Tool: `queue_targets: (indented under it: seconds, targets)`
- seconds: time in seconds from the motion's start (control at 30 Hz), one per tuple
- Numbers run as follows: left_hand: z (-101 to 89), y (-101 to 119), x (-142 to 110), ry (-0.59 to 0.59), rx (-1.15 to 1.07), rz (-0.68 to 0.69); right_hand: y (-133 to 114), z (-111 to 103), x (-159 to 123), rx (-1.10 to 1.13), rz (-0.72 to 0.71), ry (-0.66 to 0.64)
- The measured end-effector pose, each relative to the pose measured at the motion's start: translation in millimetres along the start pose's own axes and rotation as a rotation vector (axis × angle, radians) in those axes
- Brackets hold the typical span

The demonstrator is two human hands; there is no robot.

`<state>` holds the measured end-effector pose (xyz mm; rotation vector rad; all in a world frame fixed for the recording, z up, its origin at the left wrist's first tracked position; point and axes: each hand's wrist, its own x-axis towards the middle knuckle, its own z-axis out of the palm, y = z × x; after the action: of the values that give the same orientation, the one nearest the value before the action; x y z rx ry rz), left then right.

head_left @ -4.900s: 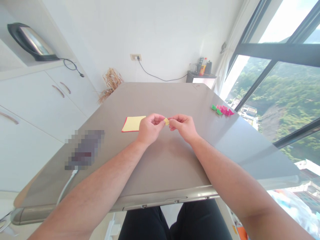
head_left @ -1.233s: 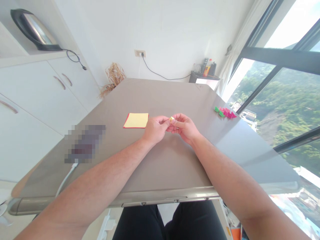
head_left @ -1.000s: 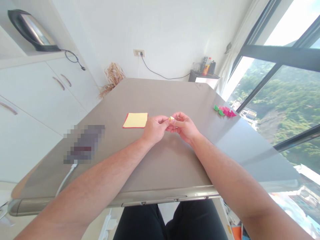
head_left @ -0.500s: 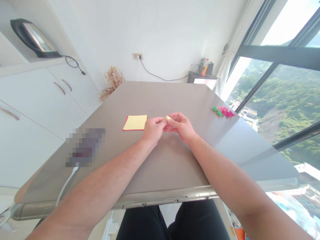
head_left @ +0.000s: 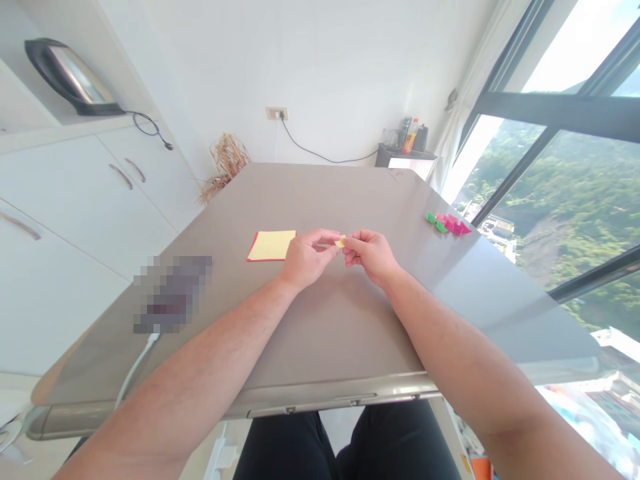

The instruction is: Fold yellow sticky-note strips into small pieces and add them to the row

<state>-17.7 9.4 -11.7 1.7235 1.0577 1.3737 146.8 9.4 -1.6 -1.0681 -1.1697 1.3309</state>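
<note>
A small folded yellow paper (head_left: 341,242) is held up between my two hands, above the middle of the table. My right hand (head_left: 373,255) pinches its right side between thumb and fingers. From the other side, my left hand (head_left: 309,259) has its thumb and fingertips closed at the paper's left end, with a gap showing between thumb and forefinger behind the tips. The fingers partly hide the paper's shape. Just left of my left hand lies a pad of square yellow paper (head_left: 273,245) with a red layer showing along its edges.
Several small folded green and pink paper pieces (head_left: 453,224) stand near the right edge of the table (head_left: 330,193). A blurred-out dark object (head_left: 173,293) with a white cable (head_left: 136,367) lies at the left. Beyond the right edge is a window (head_left: 565,187).
My hands have moved slightly apart, the right one shifting a little right. The yellow paper now shows between the fingertips, turned flatter than before.
</note>
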Motion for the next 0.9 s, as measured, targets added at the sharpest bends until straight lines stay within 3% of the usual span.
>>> queue_targets:
  seconds: [0.1, 0.2, 0.27, 0.37, 0.6, 0.9]
  targets:
    - [-2.6, -3.8, 0.9, -0.005, 0.035, 0.041, 0.1, -0.9, -0.6, -0.105, -0.015, 0.013]
    - [-3.7, -8.5, 3.2, 0.012, 0.041, -0.021, 3.6, -1.7, -1.3, -0.423, -0.285, 0.129]
    - [-4.3, -10.5, 4.9, 0.005, 0.014, -0.078, 6.9, -2.5, -1.3, -0.596, -0.503, 0.135]
    - [-5.2, -10.4, 6.3, -0.012, -0.043, -0.138, 10.4, -3.2, -0.7, -0.713, -0.645, 0.097]
    - [-6.5, -5.3, 6.1, -0.060, -0.100, -0.192, 10.7, -2.2, -2.4, -0.737, -0.605, 0.055]
    - [-6.1, -3.8, 6.7, 0.018, -0.243, -0.223, 12.0, -3.2, -2.0, -0.589, -0.477, 0.090]
